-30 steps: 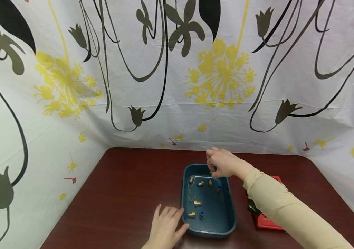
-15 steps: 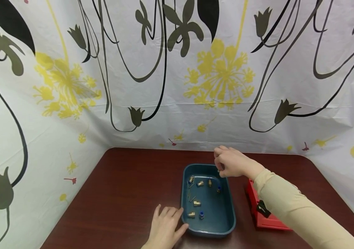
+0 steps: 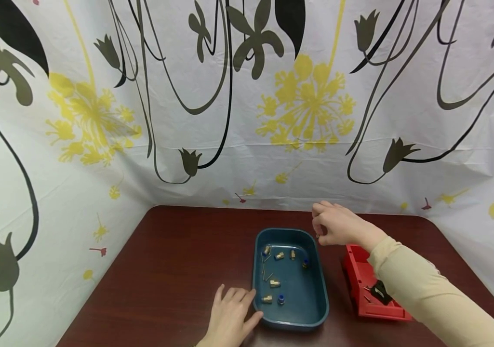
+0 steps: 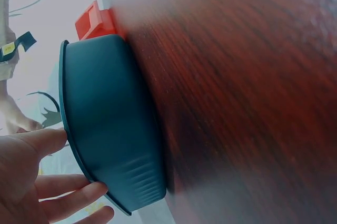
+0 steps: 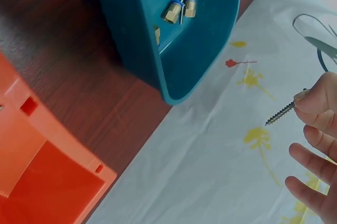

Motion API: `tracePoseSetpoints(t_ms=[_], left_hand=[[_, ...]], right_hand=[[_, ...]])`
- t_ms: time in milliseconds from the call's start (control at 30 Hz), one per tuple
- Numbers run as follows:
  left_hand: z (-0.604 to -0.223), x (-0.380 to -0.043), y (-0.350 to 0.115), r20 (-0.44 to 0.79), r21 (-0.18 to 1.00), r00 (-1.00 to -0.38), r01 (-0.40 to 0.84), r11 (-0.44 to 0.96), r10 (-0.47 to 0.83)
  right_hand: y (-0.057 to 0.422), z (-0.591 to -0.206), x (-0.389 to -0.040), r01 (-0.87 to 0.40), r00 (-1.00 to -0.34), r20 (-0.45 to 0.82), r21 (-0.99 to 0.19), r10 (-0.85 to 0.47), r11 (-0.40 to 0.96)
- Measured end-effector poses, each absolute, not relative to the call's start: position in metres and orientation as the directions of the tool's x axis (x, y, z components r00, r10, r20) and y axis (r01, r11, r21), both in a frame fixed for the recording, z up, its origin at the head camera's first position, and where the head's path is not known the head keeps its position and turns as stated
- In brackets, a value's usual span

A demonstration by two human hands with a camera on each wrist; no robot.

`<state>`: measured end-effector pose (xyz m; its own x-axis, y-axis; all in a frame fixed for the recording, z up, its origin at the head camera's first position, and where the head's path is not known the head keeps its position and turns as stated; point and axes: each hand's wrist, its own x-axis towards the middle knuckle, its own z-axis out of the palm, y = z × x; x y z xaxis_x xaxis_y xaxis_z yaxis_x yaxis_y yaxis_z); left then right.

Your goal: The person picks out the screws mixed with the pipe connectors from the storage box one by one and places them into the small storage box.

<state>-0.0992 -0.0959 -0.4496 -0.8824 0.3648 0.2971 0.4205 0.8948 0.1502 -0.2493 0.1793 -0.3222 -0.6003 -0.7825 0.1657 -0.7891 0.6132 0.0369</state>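
Observation:
My right hand pinches a metal screw between thumb and forefinger, its pointed threaded end sticking out; the other fingers are spread. In the head view this hand hovers just off the far right corner of a blue tray. Fingers and thumb of my left hand rest on the tray's near left edge. Several brass fittings lie inside the tray, some with blue collars, like the blue-topped fitting. Toward the tray's left side are several thin screws.
Right of the tray stands a red bin, partly covered by the right sleeve. A black object overlaps the bin in the head view. A patterned cloth hangs behind the dark wooden table.
The right hand has moved right, from over the tray's far end to beyond its corner, carrying the screw. More of the red bin shows. The left hand stays at the tray's edge.

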Motion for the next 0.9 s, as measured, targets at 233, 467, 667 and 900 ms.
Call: tracePoseSetpoints(t_ms=[233,467,667,900], left_hand=[[-0.450,-0.099,-0.096,0.298,0.154,-0.883,0.418,0.895,0.362],[-0.449,-0.099,-0.095,0.294,0.146,-0.886,0.412,0.899,0.358],[-0.448,-0.099,-0.095,0.281,0.144,-0.891,0.407,0.902,0.357],[-0.447,-0.099,-0.094,0.258,0.158,-0.901,0.395,0.905,0.348]], right_hand=[[0.195,-0.323,-0.248,-0.778,-0.612,0.179,0.039,-0.770,0.628],[0.211,-0.323,-0.245,-0.752,-0.644,0.179,0.033,-0.744,0.659],[0.224,-0.323,-0.242,-0.743,-0.651,0.192,0.034,-0.734,0.668],[0.240,-0.327,-0.242,-0.736,-0.653,0.214,0.044,-0.726,0.675]])
